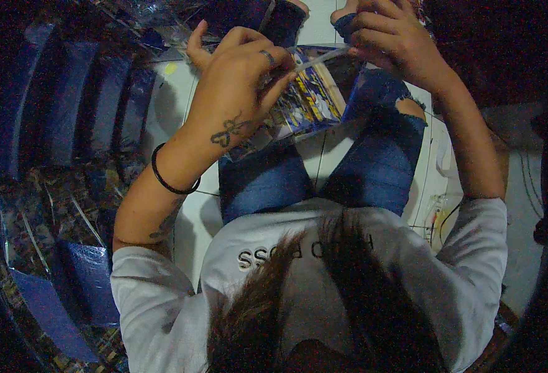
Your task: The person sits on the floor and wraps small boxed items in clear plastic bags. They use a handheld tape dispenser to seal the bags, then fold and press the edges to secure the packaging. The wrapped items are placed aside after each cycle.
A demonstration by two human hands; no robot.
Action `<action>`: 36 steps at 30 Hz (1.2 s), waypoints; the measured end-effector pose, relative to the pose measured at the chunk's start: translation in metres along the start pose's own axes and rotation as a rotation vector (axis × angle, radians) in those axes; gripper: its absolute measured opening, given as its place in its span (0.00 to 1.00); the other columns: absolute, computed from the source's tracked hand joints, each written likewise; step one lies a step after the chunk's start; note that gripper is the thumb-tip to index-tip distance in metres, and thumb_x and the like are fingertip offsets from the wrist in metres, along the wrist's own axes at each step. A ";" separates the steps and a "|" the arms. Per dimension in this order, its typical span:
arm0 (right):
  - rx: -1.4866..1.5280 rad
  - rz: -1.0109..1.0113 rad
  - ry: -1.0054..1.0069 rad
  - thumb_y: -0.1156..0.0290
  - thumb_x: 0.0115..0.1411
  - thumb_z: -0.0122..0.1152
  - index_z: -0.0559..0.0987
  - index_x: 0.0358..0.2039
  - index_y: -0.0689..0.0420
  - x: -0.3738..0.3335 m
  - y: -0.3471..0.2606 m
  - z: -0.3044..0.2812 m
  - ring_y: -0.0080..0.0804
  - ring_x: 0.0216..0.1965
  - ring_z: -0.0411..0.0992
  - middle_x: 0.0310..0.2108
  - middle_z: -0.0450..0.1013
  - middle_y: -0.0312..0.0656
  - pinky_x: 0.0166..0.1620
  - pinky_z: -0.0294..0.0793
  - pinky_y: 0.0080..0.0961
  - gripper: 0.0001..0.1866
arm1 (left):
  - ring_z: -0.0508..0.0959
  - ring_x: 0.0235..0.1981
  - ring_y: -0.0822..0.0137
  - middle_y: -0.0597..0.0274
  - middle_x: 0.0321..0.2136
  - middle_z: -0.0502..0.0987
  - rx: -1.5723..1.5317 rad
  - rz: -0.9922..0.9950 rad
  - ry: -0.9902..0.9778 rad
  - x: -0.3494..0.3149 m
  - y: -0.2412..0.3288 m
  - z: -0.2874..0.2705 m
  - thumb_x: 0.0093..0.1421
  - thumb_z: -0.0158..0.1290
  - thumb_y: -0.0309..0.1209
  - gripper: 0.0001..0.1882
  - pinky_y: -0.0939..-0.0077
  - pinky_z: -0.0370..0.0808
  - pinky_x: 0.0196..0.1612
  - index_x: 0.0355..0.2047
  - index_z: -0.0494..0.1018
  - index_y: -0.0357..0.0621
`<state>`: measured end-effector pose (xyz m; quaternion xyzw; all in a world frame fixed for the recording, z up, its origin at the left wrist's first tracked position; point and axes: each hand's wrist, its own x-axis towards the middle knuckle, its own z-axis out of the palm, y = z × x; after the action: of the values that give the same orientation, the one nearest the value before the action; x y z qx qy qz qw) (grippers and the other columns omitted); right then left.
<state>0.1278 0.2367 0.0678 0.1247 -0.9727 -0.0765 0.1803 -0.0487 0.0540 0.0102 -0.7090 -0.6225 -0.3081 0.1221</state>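
Note:
A clear plastic pack (314, 93) with yellow, white and blue printed pieces inside rests across my thighs, near the knees. Over it runs a thin whitish strip (322, 59), pulled fairly straight between my hands. My left hand (239, 74) pinches one end between thumb and forefinger, while its other fingers spread over the pack's left side. At the strip's far right end, the curled fingers of my right hand (392, 40) are closed on it. Whether the strip is tape or part of the wrapper cannot be made out.
Blue-sided packs (72, 102) stand in a row at the left. Nearer on that side lie more clear-wrapped packs (84, 280). Dark shiny plastic (156, 22) is at the upper left. White floor tiles (190, 239) show around my legs, with small items (437, 214) at the right.

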 end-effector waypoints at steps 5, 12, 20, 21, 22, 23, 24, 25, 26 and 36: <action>0.010 0.073 0.004 0.65 0.49 0.65 0.77 0.33 0.52 0.004 -0.012 0.007 0.36 0.46 0.67 0.38 0.72 0.35 0.48 0.59 0.46 0.11 | 0.73 0.42 0.65 0.69 0.28 0.76 -0.037 0.014 0.027 -0.005 -0.006 0.005 0.50 0.60 0.33 0.06 0.43 0.45 0.59 0.29 0.77 0.50; 0.233 0.016 -0.050 0.65 0.51 0.61 0.79 0.32 0.52 0.013 -0.012 0.034 0.33 0.41 0.67 0.31 0.73 0.32 0.46 0.59 0.40 0.08 | 0.73 0.42 0.66 0.69 0.30 0.76 0.011 -0.099 -0.235 -0.013 -0.017 -0.049 0.50 0.61 0.36 0.08 0.49 0.45 0.61 0.30 0.76 0.50; 0.299 -0.004 -0.160 0.64 0.52 0.61 0.79 0.32 0.52 0.020 -0.011 0.026 0.34 0.40 0.66 0.31 0.73 0.33 0.45 0.58 0.38 0.09 | 0.74 0.42 0.62 0.65 0.32 0.78 -0.090 -0.114 -0.092 -0.001 -0.005 -0.006 0.53 0.58 0.42 0.12 0.49 0.46 0.60 0.33 0.78 0.50; 0.291 0.038 -0.145 0.64 0.52 0.61 0.79 0.32 0.52 0.020 -0.011 0.027 0.34 0.40 0.67 0.31 0.72 0.34 0.45 0.58 0.38 0.09 | 0.74 0.43 0.61 0.65 0.32 0.78 -0.098 -0.124 -0.081 0.001 -0.005 0.000 0.53 0.58 0.41 0.11 0.49 0.46 0.59 0.33 0.78 0.50; 0.287 0.080 -0.129 0.64 0.52 0.62 0.79 0.31 0.52 0.020 -0.012 0.029 0.34 0.40 0.67 0.31 0.72 0.34 0.45 0.59 0.39 0.08 | 0.74 0.43 0.61 0.64 0.31 0.78 -0.113 -0.111 -0.044 0.003 -0.007 0.005 0.53 0.58 0.41 0.11 0.49 0.46 0.59 0.32 0.78 0.50; 0.288 0.124 -0.112 0.63 0.52 0.62 0.79 0.31 0.53 0.019 -0.013 0.029 0.34 0.40 0.67 0.31 0.72 0.34 0.45 0.59 0.39 0.08 | 0.75 0.40 0.65 0.63 0.31 0.78 -0.174 -0.163 -0.101 0.006 -0.010 0.008 0.55 0.57 0.39 0.12 0.59 0.58 0.56 0.33 0.78 0.45; 0.246 0.081 0.025 0.64 0.52 0.62 0.78 0.30 0.53 0.018 -0.015 0.029 0.34 0.40 0.67 0.30 0.71 0.34 0.46 0.59 0.40 0.08 | 0.75 0.38 0.67 0.63 0.31 0.78 -0.421 -0.327 -0.185 0.008 -0.012 0.009 0.56 0.56 0.39 0.12 0.64 0.61 0.52 0.34 0.78 0.43; 0.202 0.038 0.161 0.65 0.51 0.61 0.78 0.29 0.53 0.016 -0.017 0.028 0.34 0.39 0.68 0.30 0.71 0.34 0.47 0.59 0.40 0.07 | 0.75 0.37 0.70 0.63 0.31 0.78 -0.669 -0.491 -0.267 0.012 -0.015 0.009 0.57 0.55 0.39 0.13 0.69 0.65 0.49 0.34 0.77 0.41; 0.142 0.003 0.205 0.65 0.51 0.61 0.77 0.29 0.53 0.015 -0.019 0.028 0.33 0.39 0.68 0.30 0.70 0.34 0.47 0.60 0.41 0.07 | 0.75 0.36 0.72 0.63 0.32 0.78 -0.916 -0.655 -0.344 0.015 -0.017 0.009 0.57 0.55 0.38 0.13 0.74 0.68 0.46 0.34 0.77 0.40; 0.080 -0.078 0.067 0.70 0.49 0.60 0.76 0.28 0.56 0.005 -0.011 0.044 0.33 0.42 0.68 0.33 0.70 0.36 0.51 0.60 0.45 0.06 | 0.74 0.42 0.63 0.65 0.29 0.78 0.076 -0.007 -0.117 0.013 0.001 0.008 0.54 0.57 0.37 0.09 0.39 0.45 0.57 0.33 0.78 0.50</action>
<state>0.1088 0.2296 0.0264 0.1719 -0.9627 -0.0404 0.2048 -0.0445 0.0685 0.0117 -0.7186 -0.6422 -0.2425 0.1111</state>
